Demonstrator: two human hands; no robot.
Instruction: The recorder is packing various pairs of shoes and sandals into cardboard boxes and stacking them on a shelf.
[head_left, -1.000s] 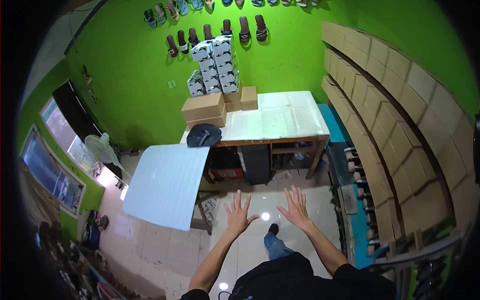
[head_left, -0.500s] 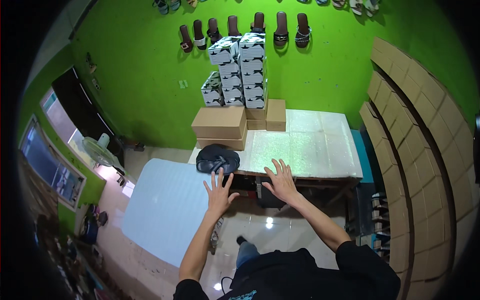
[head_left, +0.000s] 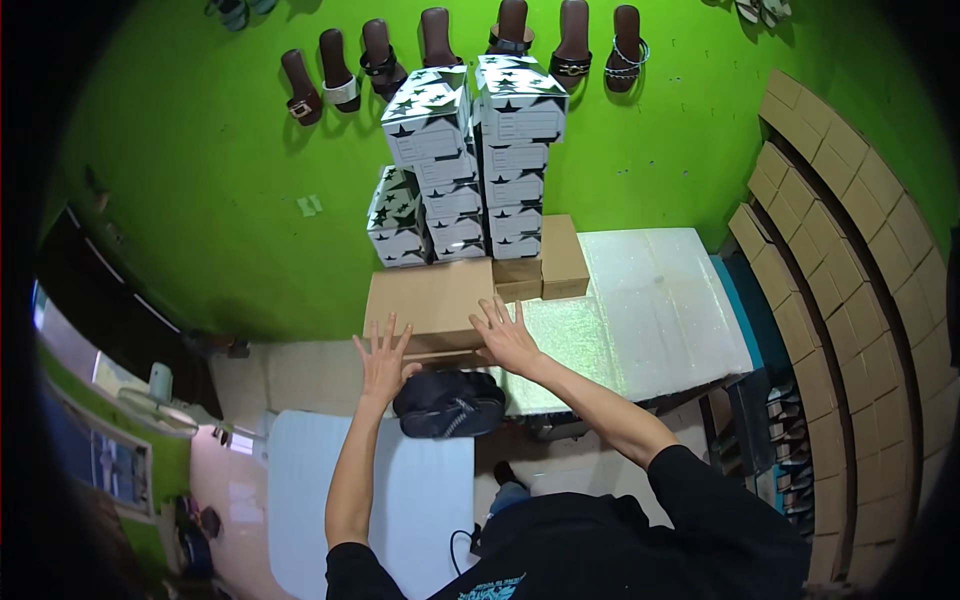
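Note:
A large brown cardboard box (head_left: 430, 298) lies on the table in front of me, stacked on another of which only a strip shows. My left hand (head_left: 383, 368) is at its front left, fingers spread. At its front right corner is my right hand (head_left: 510, 340), also with fingers apart. Both hands look to be at the box's edges, though whether they touch it I cannot tell. Just below my hands, a pair of black flip-flops (head_left: 450, 405) sits at the table's near edge.
Several white shoe boxes (head_left: 425, 130) with black stars stand stacked behind. A smaller brown box (head_left: 565, 258) sits right of them, on the table's shiny cover (head_left: 665, 300). Pale blue table (head_left: 370, 500) at left; fan (head_left: 160, 405) beyond. Shelves of brown boxes (head_left: 840, 300) line the right; sandals (head_left: 627, 50) hang above.
I have come closer to the table. Both hands have moved forward, from over the flip-flops and the table's front edge to the large brown box.

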